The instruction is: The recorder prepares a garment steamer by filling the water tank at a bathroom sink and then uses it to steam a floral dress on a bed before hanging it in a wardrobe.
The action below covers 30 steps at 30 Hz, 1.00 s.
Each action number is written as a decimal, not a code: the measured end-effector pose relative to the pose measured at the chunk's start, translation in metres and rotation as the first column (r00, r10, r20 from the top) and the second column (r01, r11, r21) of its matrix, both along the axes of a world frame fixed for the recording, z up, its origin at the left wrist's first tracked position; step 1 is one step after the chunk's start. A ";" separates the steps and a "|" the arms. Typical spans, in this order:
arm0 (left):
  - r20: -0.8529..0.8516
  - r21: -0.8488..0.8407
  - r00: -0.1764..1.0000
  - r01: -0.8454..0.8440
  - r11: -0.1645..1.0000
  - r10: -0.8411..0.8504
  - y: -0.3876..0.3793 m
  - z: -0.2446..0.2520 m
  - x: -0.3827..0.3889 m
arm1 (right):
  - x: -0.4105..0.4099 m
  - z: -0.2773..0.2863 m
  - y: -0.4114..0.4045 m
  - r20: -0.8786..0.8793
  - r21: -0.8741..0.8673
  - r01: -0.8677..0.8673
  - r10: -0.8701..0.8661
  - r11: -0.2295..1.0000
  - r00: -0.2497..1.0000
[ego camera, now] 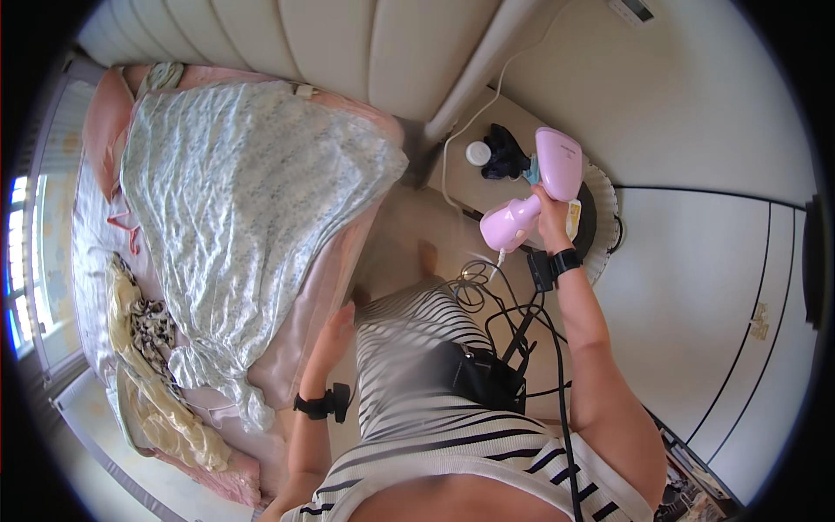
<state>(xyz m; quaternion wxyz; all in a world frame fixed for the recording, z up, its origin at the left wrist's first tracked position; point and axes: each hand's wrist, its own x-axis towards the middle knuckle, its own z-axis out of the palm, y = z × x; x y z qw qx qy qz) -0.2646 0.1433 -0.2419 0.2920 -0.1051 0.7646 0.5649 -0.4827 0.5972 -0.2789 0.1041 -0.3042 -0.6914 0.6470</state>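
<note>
My right hand (553, 212) is closed around the handle of a pink handheld garment steamer (559, 163), held above the bedside table at the right. A white cord hangs from the steamer's base. My left hand (336, 333) is beside the bed's near edge, with nothing seen in it; its fingers are slightly blurred. A pale garment with a small blue floral print (241, 183) lies spread and wrinkled over the bed, its lower end bunched up. To its left rests a pink clothes hanger (125, 230).
The bedside table (473, 124) holds a black cloth item (502, 153), a white round lid (478, 153) and a round basket (607, 196). Black cables (515, 313) loop before my body. A cream garment (140, 365) lies on the bed. White cabinet fronts (685, 280) stand at the right.
</note>
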 end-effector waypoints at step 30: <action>0.222 -0.076 0.961 0.185 0.980 -0.164 0.077 -0.095 0.005 | -0.016 -0.104 0.129 0.347 0.237 -0.624 0.535 0.745 0.770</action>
